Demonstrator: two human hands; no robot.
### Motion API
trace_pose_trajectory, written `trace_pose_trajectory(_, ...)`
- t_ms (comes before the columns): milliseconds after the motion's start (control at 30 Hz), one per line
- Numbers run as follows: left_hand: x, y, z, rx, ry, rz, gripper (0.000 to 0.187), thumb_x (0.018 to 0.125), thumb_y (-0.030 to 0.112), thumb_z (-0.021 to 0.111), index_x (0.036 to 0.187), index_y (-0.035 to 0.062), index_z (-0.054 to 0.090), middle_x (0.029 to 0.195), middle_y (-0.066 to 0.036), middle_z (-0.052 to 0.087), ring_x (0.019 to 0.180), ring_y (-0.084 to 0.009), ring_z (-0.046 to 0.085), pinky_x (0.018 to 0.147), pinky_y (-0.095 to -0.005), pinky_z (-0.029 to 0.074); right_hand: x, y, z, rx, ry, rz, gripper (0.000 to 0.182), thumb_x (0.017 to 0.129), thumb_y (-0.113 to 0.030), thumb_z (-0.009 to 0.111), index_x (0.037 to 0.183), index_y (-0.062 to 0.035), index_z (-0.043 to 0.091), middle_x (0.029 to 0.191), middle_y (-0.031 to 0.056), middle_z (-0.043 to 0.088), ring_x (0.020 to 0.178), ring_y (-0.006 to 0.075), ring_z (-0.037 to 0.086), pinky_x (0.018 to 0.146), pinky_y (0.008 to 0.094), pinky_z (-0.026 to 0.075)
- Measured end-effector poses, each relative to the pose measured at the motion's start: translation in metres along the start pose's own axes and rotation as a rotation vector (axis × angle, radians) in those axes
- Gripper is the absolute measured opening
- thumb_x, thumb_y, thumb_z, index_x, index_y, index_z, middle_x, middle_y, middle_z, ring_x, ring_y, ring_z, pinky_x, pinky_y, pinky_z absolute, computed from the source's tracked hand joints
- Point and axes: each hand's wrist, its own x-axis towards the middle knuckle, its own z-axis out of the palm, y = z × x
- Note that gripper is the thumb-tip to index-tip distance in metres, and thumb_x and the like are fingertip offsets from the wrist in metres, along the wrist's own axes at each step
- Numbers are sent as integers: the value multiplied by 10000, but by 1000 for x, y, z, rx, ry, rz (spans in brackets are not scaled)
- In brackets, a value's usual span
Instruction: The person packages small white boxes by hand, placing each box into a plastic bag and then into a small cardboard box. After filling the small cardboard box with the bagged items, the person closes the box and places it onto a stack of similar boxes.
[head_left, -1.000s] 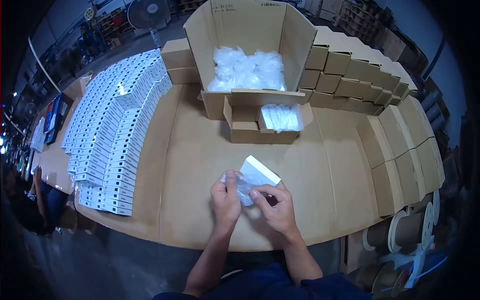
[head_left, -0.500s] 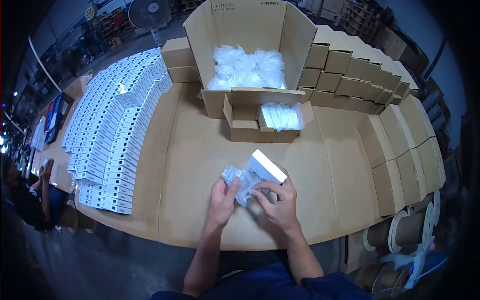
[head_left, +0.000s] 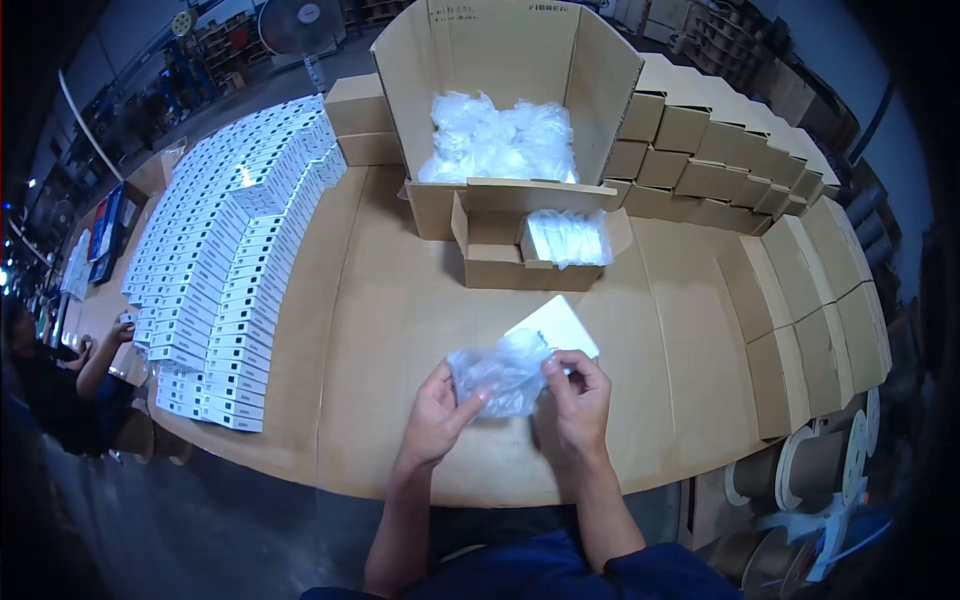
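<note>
A clear plastic bag (head_left: 500, 378) is stretched between my two hands over the table. My left hand (head_left: 436, 415) is closed on its left side, thumb on top. My right hand (head_left: 580, 400) pinches the bag's right edge between thumb and fingers. Just beyond the bag is a thin white box (head_left: 566, 328), its near part covered by the bag and its right corner at my right fingers. I cannot tell whether those fingers also hold the box. Ahead stands a small open carton (head_left: 530, 274) with a row of plastic-wrapped white boxes (head_left: 568, 238) in its right half.
Behind is a large open carton (head_left: 610, 110) full of clear plastic bags (head_left: 500, 140). White boxes (head_left: 230, 260) are stacked at the left, brown cartons (head_left: 790, 290) at the right. Another person (head_left: 75, 370) at far left reaches toward the white stack. Cable spools (head_left: 820, 460) stand lower right.
The crumpled bag has been spread out between my hands. The white box has turned from tilted upright to flatter, beyond the bag. At left, the other person's hand has moved to the white stack.
</note>
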Motion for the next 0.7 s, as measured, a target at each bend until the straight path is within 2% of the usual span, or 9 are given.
trace_pose_trajectory(33, 0, 3, 3, 43, -15, -5, 389, 967, 10, 690, 1316, -14, 518, 1158, -82, 651, 1048, -116, 635, 929, -288, 529, 1, -3, -2, -172, -43, -31, 220, 949, -118, 771, 1091, 31, 693, 1027, 40, 588, 924, 83, 547, 690, 225, 461)
trace_pose_trajectory(133, 6, 4, 9, 86, 48, -37, 437, 951, -1, 705, 1325, 10, 479, 1171, -79, 624, 1056, -112, 623, 922, -279, 524, -5, -12, 17, 64, -11, -20, 233, 915, -157, 813, 1052, 9, 723, 1020, 31, 559, 821, 74, 506, 639, 223, 423)
trace_pose_trajectory(167, 8, 2, 10, 95, 49, 3, 425, 948, -6, 704, 1313, 14, 485, 1162, -73, 621, 1056, -107, 619, 917, -278, 524, -6, -7, 6, -228, -46, 12, 253, 880, -181, 844, 1004, 13, 741, 988, 34, 548, 762, 67, 513, 618, 228, 427)
trace_pose_trajectory(267, 12, -2, 11, 93, 60, 91, 393, 940, -38, 689, 1278, 27, 498, 1130, -60, 612, 1037, -103, 613, 895, -280, 528, -11, -17, 3, -335, -192, 131, 245, 872, -196, 844, 986, 1, 753, 987, 60, 555, 719, 63, 524, 610, 243, 435)
trace_pose_trajectory(333, 15, -1, 10, 58, 77, 100, 382, 932, -79, 664, 1257, 36, 499, 1102, -57, 606, 999, -114, 619, 873, -288, 534, -13, -2, -1, -408, -210, 88, 214, 880, -177, 811, 961, 8, 743, 998, 124, 588, 764, 139, 579, 656, 302, 477)
trace_pose_trajectory(433, 24, 9, -8, -388, 14, 51, 416, 901, -148, 622, 1244, 56, 502, 1127, -80, 578, 1009, -155, 616, 892, -301, 522, -13, -16, 1, -498, -276, 63, 211, 872, -147, 790, 938, 41, 719, 1050, 178, 619, 825, 249, 609, 734, 354, 504)
trace_pose_trajectory(533, 34, 29, -18, -443, 75, 233, 506, 834, -183, 565, 1258, 83, 496, 1203, -110, 525, 1132, -230, 560, 973, -334, 488, -10, -16, -5, -560, -289, 61, 209, 875, -145, 788, 923, 43, 711, 1087, 186, 621, 826, 250, 617, 730, 350, 504)
trace_pose_trajectory(667, 42, 52, -33, -120, 111, 557, 512, 826, -100, 659, 1284, 70, 509, 1219, -109, 514, 1137, -241, 550, 986, -361, 468, -10, -24, -2, -550, -181, -32, 197, 858, -112, 796, 939, 50, 718, 1183, 216, 624, 862, 262, 630, 746, 363, 512)
trace_pose_trajectory(700, 39, 50, -34, 128, 147, 607, 500, 798, 28, 776, 1253, 48, 571, 1196, -124, 579, 1108, -254, 583, 998, -384, 468, -10, -32, 0, -609, -173, -25, 187, 843, -81, 797, 949, 57, 725, 1257, 251, 611, 983, 310, 665, 825, 380, 532)
